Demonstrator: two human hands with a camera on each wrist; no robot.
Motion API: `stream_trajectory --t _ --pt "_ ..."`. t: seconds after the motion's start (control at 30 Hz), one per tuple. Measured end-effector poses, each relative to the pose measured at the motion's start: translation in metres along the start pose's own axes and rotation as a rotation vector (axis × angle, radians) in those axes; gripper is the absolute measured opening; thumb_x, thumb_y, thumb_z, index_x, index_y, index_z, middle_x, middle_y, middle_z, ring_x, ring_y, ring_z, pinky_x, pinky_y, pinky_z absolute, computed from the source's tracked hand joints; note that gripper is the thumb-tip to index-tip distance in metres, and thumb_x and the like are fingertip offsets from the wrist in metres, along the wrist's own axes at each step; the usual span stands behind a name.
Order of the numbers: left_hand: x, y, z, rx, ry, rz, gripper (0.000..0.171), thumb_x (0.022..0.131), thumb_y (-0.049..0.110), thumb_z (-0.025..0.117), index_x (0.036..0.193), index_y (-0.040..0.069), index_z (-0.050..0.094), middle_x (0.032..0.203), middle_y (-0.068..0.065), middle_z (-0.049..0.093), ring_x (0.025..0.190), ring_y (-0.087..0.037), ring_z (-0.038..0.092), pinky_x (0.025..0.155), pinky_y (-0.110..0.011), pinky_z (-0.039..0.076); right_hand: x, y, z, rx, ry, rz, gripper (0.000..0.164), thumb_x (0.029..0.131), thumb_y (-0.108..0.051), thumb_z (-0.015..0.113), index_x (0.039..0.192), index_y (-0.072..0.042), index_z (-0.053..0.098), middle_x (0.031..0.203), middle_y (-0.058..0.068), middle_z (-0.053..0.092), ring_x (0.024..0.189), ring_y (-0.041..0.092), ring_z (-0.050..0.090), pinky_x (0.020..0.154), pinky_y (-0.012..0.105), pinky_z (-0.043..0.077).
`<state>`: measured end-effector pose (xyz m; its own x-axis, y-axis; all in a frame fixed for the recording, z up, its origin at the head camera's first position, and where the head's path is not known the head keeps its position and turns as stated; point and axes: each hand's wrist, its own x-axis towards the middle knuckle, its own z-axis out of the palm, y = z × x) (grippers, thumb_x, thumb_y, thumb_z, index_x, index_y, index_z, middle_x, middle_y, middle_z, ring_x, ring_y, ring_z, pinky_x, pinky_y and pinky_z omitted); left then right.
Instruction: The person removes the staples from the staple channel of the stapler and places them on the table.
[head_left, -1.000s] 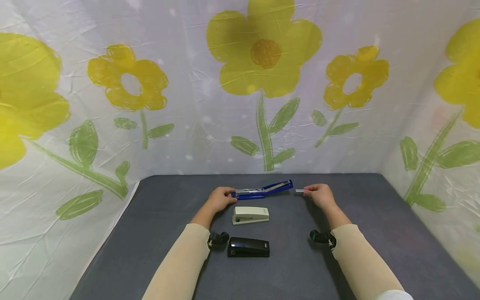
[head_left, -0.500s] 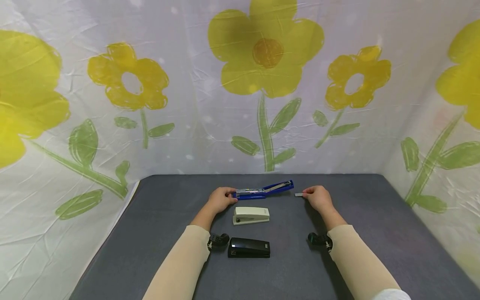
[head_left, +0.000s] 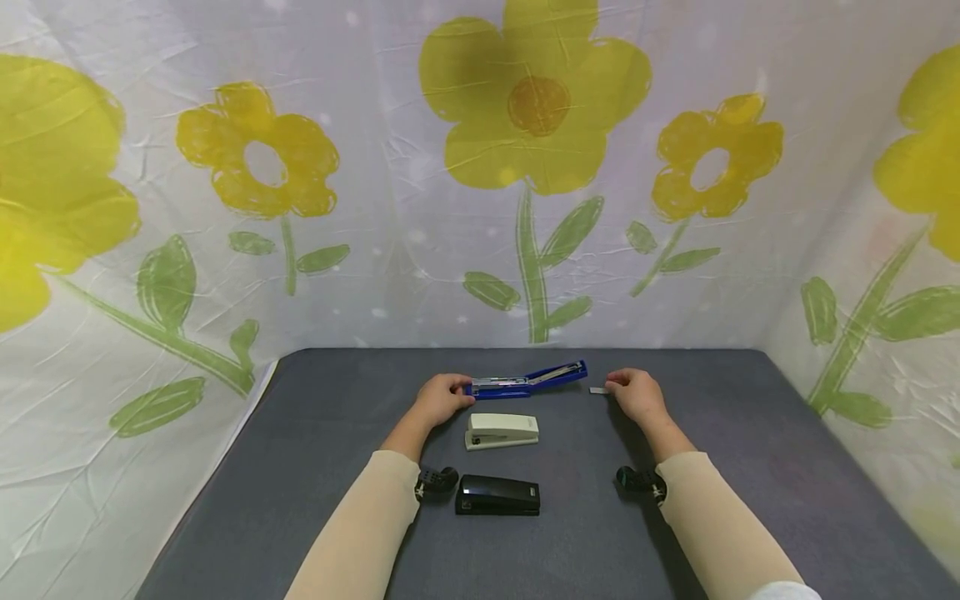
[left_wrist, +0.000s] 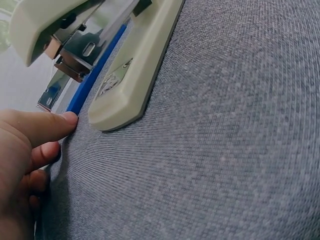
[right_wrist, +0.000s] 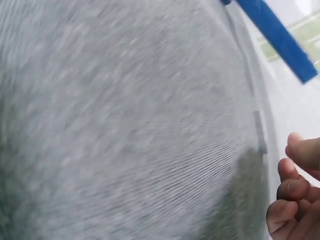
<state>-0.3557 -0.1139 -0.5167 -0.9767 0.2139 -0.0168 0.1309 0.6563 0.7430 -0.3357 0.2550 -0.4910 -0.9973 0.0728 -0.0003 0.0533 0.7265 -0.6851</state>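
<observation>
A blue stapler point(head_left: 498, 392) lies swung open at the back of the table, its top arm point(head_left: 562, 373) laid out to the right and its metal magazine bare. My left hand point(head_left: 441, 398) grips its left end, the thumb point(left_wrist: 62, 124) against the blue base edge. Right of the stapler a small silver-grey strip of staples point(head_left: 597, 391) lies on the cloth. Just beside it is my right hand point(head_left: 636, 394); in the right wrist view its thumb and forefinger are parted, a little off the strip point(right_wrist: 260, 132), with the other fingers loosely curled.
A cream stapler point(head_left: 501, 431) stands in front of the blue one, and a black stapler point(head_left: 497, 495) sits nearer me. Dark grey cloth covers the table point(head_left: 337, 467). Behind it hangs a flower-printed curtain point(head_left: 390, 250).
My right hand has brought the staple strip slightly nearer me, down to the cloth, and its fingers have come off it. The left hand stays on the blue stapler.
</observation>
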Motion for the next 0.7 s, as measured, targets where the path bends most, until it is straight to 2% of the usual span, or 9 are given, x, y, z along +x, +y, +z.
stream_trajectory --t 0.17,0.4,0.6,0.7 --pt "-0.001 -0.001 0.000 -0.007 -0.003 -0.002 0.040 0.097 0.018 0.074 0.135 0.007 0.067 0.065 0.002 0.050 0.058 -0.013 0.043 0.068 -0.032 0.038 0.003 -0.010 -0.004 0.087 0.022 -0.008 0.034 0.108 -0.018 0.054 0.131 0.005 0.064 0.129 0.027 0.063 0.116 0.042 0.060 0.093 0.053 0.049" --pt "-0.003 0.001 -0.001 -0.007 -0.003 -0.007 0.040 0.097 0.018 0.073 0.135 0.007 0.067 0.065 0.002 0.049 0.058 -0.013 0.043 0.068 -0.033 0.038 0.005 -0.039 -0.011 0.122 0.046 -0.057 0.041 0.111 -0.026 0.047 0.137 0.003 0.061 0.133 0.026 0.060 0.121 0.043 0.056 0.096 0.055 0.047" --pt "-0.005 0.004 -0.002 -0.013 -0.005 -0.010 0.039 0.097 0.017 0.073 0.134 0.006 0.067 0.065 0.003 0.049 0.058 -0.013 0.042 0.068 -0.033 0.037 0.001 -0.066 -0.003 0.167 0.021 -0.099 0.040 0.111 -0.027 0.050 0.137 0.001 0.062 0.135 0.024 0.060 0.123 0.041 0.056 0.097 0.054 0.046" --pt "-0.005 0.004 -0.002 -0.013 -0.003 -0.005 0.039 0.097 0.017 0.073 0.134 0.006 0.068 0.065 0.003 0.049 0.058 -0.013 0.043 0.069 -0.033 0.038 -0.001 -0.078 0.005 0.180 0.006 -0.111 0.039 0.110 -0.027 0.050 0.137 -0.001 0.063 0.133 0.021 0.060 0.114 0.042 0.059 0.090 0.053 0.049"
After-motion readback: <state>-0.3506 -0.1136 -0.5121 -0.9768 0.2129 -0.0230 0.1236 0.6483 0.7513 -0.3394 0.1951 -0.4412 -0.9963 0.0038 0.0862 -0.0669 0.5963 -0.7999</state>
